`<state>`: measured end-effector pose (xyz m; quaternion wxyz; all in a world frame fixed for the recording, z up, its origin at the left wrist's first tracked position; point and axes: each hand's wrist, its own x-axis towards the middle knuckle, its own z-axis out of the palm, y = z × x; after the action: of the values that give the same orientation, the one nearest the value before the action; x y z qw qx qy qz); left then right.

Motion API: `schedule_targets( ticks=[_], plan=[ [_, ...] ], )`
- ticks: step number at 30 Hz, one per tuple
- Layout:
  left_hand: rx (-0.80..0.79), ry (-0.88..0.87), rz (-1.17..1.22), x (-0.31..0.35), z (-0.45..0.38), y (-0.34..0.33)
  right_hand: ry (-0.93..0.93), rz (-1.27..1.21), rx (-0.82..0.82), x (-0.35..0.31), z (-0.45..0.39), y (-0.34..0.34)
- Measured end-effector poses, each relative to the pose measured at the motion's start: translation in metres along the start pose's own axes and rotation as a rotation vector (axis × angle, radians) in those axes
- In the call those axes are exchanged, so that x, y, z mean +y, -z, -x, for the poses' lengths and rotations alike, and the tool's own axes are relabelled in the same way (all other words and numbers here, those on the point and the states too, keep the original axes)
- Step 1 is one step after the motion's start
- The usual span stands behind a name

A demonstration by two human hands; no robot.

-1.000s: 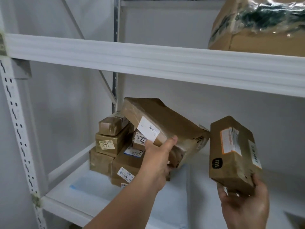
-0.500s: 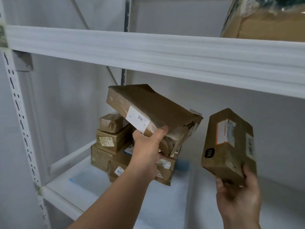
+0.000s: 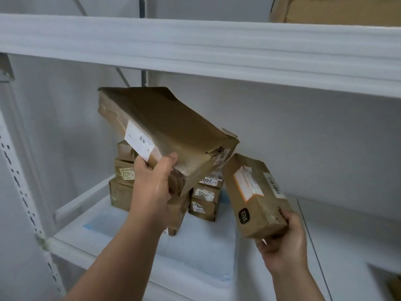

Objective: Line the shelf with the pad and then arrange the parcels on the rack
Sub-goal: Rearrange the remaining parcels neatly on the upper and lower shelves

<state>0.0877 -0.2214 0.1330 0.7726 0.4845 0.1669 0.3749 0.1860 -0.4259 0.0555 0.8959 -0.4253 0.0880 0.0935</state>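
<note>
The pad (image 3: pixel 201 253) already lines the shelf (image 3: pixel 71 242), and parcels (image 3: pixel 123 172) are stacked at centre left. Still unplaced: the left hand (image 3: pixel 152 187) grips a flat parcel (image 3: pixel 171 133) mid-frame, and the right hand (image 3: pixel 282 242) holds a box (image 3: pixel 256 196) lower right.

The large flat parcel (image 3: pixel 169 135) held up by the left hand (image 3: pixel 153 187) covers the upper part of the stack of small parcels (image 3: pixel 205 197) behind it, so how many lie there cannot be counted. The left fingers are out of sight beneath that parcel; only the thumb shows. Print on its white label (image 3: pixel 138 142) is too blurred to read. The right hand (image 3: pixel 282 242) hides the lower end of the boxed parcel (image 3: pixel 257 197). A cardboard box (image 3: pixel 334 9) on the upper shelf (image 3: pixel 195 46) is cut off by the top edge. A brown thing (image 3: pixel 396 287) at the bottom right corner is cropped beyond telling.
</note>
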Motion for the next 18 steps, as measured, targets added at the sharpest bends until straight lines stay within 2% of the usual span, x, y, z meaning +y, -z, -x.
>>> schedule_targets(
  ticks=[10, 18],
  plan=[
    [-0.015, 0.012, 0.065, 0.013, 0.011, 0.036, -0.002, 0.263, 0.091, 0.033, 0.052, 0.016],
    [-0.029, 0.042, 0.069, 0.020, 0.020, 0.060, -0.105, 0.318, 0.110, 0.070, 0.061, 0.014]
  ],
)
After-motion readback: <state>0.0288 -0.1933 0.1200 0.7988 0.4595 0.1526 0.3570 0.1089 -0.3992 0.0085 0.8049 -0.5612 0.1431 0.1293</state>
